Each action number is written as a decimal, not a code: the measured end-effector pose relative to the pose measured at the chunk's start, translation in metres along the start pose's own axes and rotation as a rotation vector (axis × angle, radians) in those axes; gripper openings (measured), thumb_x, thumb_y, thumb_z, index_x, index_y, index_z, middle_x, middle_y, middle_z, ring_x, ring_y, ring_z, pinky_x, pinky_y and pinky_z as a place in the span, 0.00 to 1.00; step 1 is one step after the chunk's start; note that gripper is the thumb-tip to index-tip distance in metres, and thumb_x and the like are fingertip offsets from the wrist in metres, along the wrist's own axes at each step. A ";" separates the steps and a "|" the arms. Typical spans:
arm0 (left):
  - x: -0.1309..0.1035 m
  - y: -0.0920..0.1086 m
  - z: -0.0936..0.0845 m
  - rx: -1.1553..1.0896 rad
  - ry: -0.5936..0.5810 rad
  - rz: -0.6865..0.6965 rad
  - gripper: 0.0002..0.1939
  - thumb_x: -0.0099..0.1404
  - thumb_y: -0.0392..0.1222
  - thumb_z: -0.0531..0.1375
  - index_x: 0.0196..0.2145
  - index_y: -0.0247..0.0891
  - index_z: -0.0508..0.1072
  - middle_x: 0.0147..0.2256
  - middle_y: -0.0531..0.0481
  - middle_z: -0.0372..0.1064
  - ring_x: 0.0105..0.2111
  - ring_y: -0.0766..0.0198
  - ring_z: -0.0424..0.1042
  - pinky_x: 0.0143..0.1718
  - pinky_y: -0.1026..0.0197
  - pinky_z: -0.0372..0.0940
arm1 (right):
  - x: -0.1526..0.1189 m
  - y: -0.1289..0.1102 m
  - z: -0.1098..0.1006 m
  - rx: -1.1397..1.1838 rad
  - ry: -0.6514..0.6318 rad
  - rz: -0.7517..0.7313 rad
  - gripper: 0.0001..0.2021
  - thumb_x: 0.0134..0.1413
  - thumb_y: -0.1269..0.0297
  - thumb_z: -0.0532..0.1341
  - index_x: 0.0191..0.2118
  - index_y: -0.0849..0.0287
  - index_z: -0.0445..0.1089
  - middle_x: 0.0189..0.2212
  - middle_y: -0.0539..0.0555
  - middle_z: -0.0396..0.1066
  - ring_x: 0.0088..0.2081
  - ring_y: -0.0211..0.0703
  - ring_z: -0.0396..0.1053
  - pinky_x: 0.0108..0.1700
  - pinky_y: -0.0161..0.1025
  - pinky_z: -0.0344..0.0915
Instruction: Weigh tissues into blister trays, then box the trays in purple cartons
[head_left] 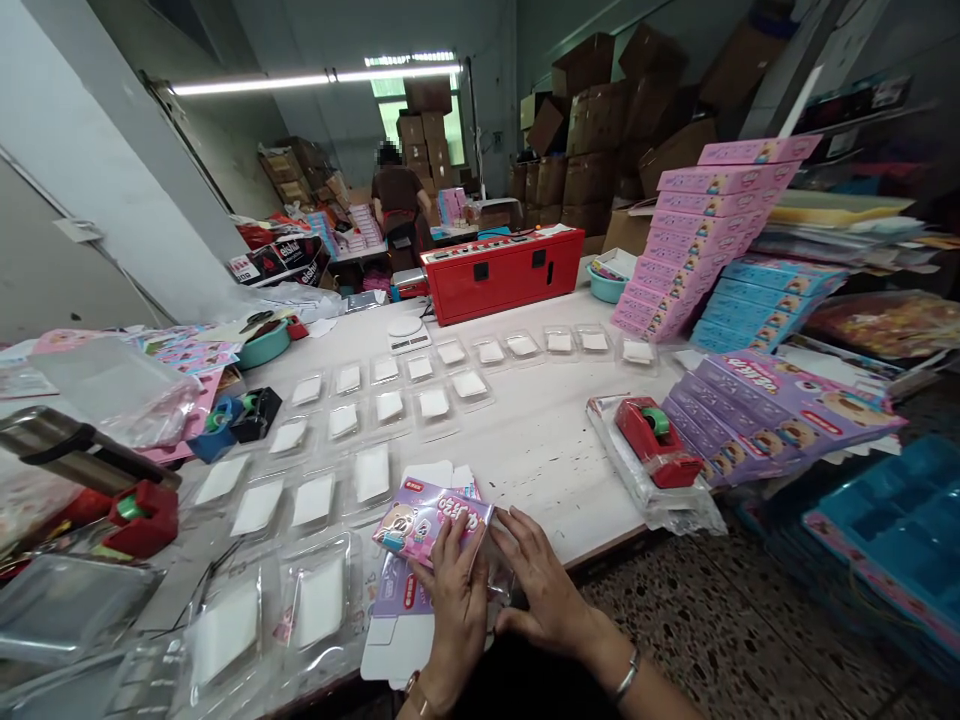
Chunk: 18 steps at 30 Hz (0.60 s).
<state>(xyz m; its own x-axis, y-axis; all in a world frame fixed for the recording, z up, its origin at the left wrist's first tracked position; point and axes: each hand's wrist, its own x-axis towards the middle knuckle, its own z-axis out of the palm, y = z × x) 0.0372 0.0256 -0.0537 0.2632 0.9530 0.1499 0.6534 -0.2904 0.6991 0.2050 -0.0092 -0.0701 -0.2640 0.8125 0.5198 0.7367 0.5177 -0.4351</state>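
Note:
A purple and pink printed packet [427, 518] lies at the table's front edge, tilted over an unfolded purple and white carton [401, 640]. My left hand [457, 590] rests on the packet's right part, fingers stretched out over it. Just right of it, my right hand [541, 585] has its fingers spread at the packet's right end, beside some clear plastic. Part of that plastic is hidden between the hands. Clear plastic trays with white pads [319, 600] stand in rows to the left and beyond.
A red tape dispenser [660, 440] sits on a plastic-wrapped stack at right, near purple boxes [742, 410]. Pink boxes [675, 240] and a red machine [506, 275] stand behind. At left are a steel flask [75, 445] and another dispenser [142, 518]. A person stands far back.

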 end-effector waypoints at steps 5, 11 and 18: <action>-0.001 -0.007 0.006 0.011 0.052 0.018 0.22 0.74 0.44 0.45 0.59 0.54 0.70 0.66 0.46 0.59 0.68 0.47 0.51 0.62 0.26 0.17 | 0.012 -0.014 0.001 0.071 0.124 0.158 0.21 0.67 0.67 0.51 0.63 0.51 0.65 0.64 0.58 0.60 0.66 0.55 0.52 0.63 0.60 0.59; -0.001 -0.001 0.001 -0.003 0.021 -0.009 0.22 0.73 0.43 0.46 0.58 0.52 0.71 0.66 0.46 0.60 0.68 0.46 0.51 0.62 0.27 0.17 | 0.033 -0.031 0.004 0.166 0.172 0.383 0.20 0.51 0.81 0.56 0.44 0.52 0.75 0.55 0.56 0.68 0.61 0.54 0.59 0.63 0.59 0.59; 0.000 0.003 -0.002 -0.051 0.004 -0.031 0.21 0.73 0.45 0.47 0.58 0.52 0.71 0.66 0.46 0.59 0.69 0.48 0.48 0.64 0.29 0.20 | -0.005 -0.029 0.020 0.197 0.509 0.361 0.19 0.60 0.70 0.59 0.56 0.55 0.63 0.61 0.62 0.60 0.62 0.54 0.61 0.59 0.53 0.66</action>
<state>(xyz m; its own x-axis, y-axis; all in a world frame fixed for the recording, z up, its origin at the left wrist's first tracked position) 0.0377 0.0252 -0.0501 0.2406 0.9619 0.1300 0.6241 -0.2559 0.7383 0.1728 -0.0233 -0.0746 0.3420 0.7413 0.5775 0.5830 0.3146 -0.7491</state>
